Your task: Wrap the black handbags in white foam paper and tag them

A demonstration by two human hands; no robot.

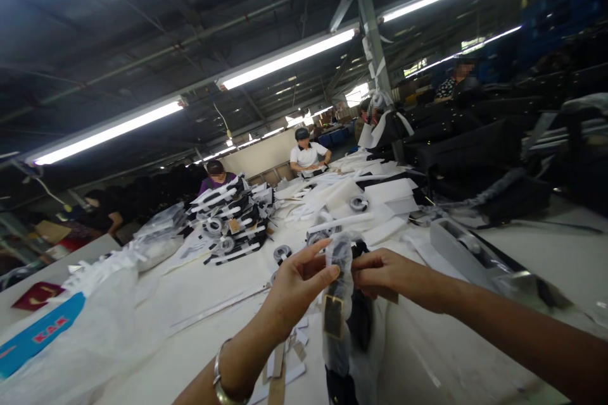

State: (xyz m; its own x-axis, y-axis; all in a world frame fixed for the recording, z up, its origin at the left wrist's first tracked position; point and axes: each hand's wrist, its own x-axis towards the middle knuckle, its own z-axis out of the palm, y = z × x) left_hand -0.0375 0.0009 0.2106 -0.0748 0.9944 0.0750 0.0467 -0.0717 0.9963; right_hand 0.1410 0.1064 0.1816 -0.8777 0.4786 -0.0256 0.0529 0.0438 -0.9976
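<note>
closest to the wearer, a wrapped strap (339, 345) is held up in front of the body, over the near part of the white surface (190, 348), its lower end running down out of view. the left hand (294, 281) has its grip pinching the strap near its upper end, thumb flat on the front and fingers behind, probably so that the strap stays upright and taut with its face towards the eyes. the right hand (387, 272) is curled in at the other edge, likely to steady that side; its fingertips are hidden, so i cannot tell whether its grip is pressed together or what it pinches.

the strap looks dark under a crinkled, milky film, which puffs out along the edges. a gold-coloured rectangular buckle (333, 316) sits below the thumb, and the bottom part shows bare black.

just beyond, paper and card scraps (287, 357) lie loose, perhaps offcuts pushed aside. a plastic bag (114, 310) sprawls to the left; a grey tray (449, 243) stands to the right, apparently within easy reach. further off, a heap of straps (237, 218) is stacked crosswise, maybe to save room. at the far end, a co-worker in white (308, 155) bends over the surface.
</note>
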